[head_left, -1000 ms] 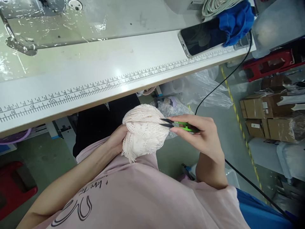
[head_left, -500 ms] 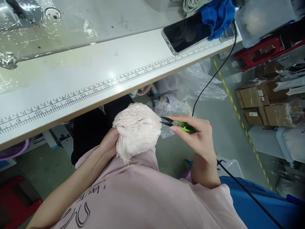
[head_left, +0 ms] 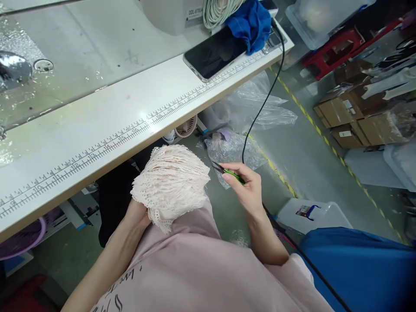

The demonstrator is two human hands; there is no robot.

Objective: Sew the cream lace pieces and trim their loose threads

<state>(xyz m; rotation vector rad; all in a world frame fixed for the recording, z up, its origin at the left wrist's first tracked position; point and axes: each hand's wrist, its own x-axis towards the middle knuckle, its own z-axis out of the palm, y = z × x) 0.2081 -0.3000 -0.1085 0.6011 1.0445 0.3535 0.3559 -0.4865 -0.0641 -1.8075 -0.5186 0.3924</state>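
My left hand (head_left: 136, 214) is closed under a bundle of cream lace fabric (head_left: 170, 184), holding it up in front of my chest; most of its fingers are hidden by the lace. My right hand (head_left: 245, 186) is closed on green thread snips (head_left: 229, 172), whose dark blades point left and sit just off the lace's right edge. Both hands are below the near edge of the white sewing table (head_left: 97, 125), which has a printed ruler along its front.
A dark phone (head_left: 214, 54), blue cloth (head_left: 248, 21) and coiled cord (head_left: 217, 11) lie at the table's right end. A black cable (head_left: 260, 108) hangs to the floor. Plastic bags (head_left: 253, 108), cardboard boxes (head_left: 354, 117), a white bin (head_left: 312, 212) and a blue object (head_left: 360, 268) are at right.
The view swung to the right and up. My right hand drew the snips slightly away from the lace, and the lace bundle shifted left.
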